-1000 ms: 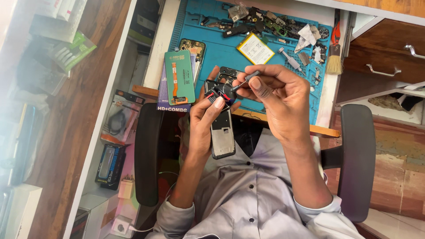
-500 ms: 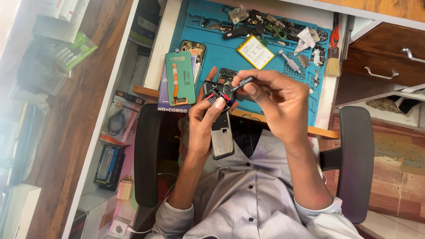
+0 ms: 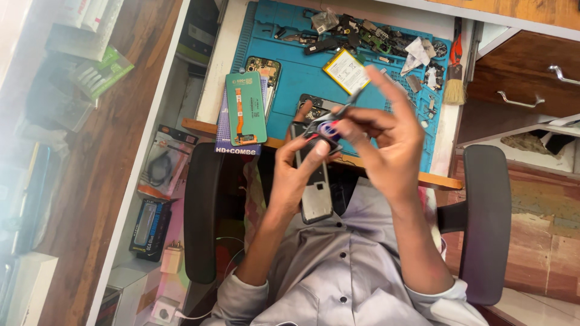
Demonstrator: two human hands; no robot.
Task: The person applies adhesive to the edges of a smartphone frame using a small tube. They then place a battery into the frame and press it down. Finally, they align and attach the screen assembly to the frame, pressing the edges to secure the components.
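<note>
- Over the near edge of the surface [image 3: 232,36], the left hand [image 3: 296,175] has its grip closed around a dark phone [image 3: 314,181], held upright above the lap, thumb pressed on its upper end.
- Right hand [image 3: 386,145] is raised beside the phone's top; its thumb and forefinger pinch a thin metal tool [image 3: 350,102] that angles up and away. Its motion blur hides whether the tip touches the phone.
- A small red and blue part [image 3: 329,128] sits at the phone's top end, right where both hands meet; what it is cannot be told.
- Judging by this, the work looks midway: the phone appears opened at the back and its upper end is being worked on, with nothing yet closed up.
- Behind the hands, a blue mat [image 3: 296,78] carries what has been laid out: a yellow-labelled battery [image 3: 345,70], a scatter of small dark parts [image 3: 362,33] along the far edge, and a brush [image 3: 455,84] at the right.
- At the mat's left edge a green screen panel [image 3: 246,108] lies on a flat box [image 3: 225,142], untouched, well apart from both hands, so fitting seems left to do.
</note>
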